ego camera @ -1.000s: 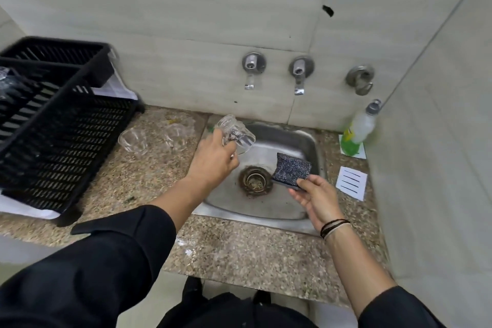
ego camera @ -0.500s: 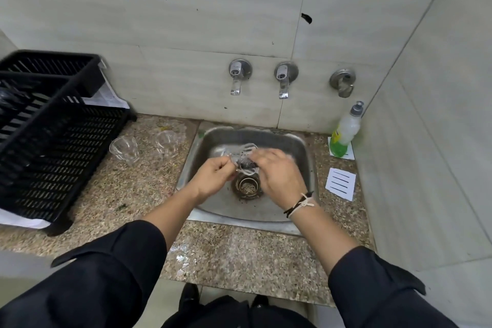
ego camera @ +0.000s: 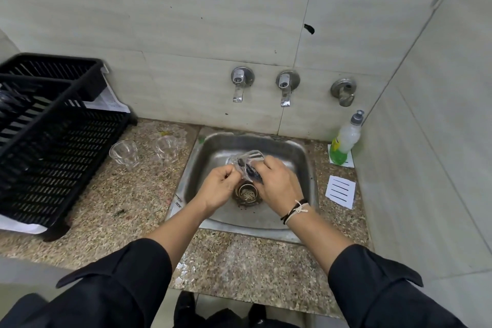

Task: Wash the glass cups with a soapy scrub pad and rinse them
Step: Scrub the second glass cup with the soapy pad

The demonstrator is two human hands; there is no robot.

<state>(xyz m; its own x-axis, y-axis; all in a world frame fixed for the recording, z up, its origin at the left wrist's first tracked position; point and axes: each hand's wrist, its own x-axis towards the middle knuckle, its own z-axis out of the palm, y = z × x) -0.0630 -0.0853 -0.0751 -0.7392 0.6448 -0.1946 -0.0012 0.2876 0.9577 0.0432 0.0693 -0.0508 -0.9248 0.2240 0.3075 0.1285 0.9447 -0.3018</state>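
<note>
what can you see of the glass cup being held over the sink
The glass cup is clear and small, tipped on its side above the steel sink, over the drain. The left hand grips it from the left; the right hand pushes a dark scrub pad into its mouth, and the pad shows through the wall. It looks wet and blurred, so any handle or foam cannot be made out. No water runs onto it.

scrub pad [ego camera: 253, 173] now inside the glass cup [ego camera: 246, 162], no longer apart
</note>
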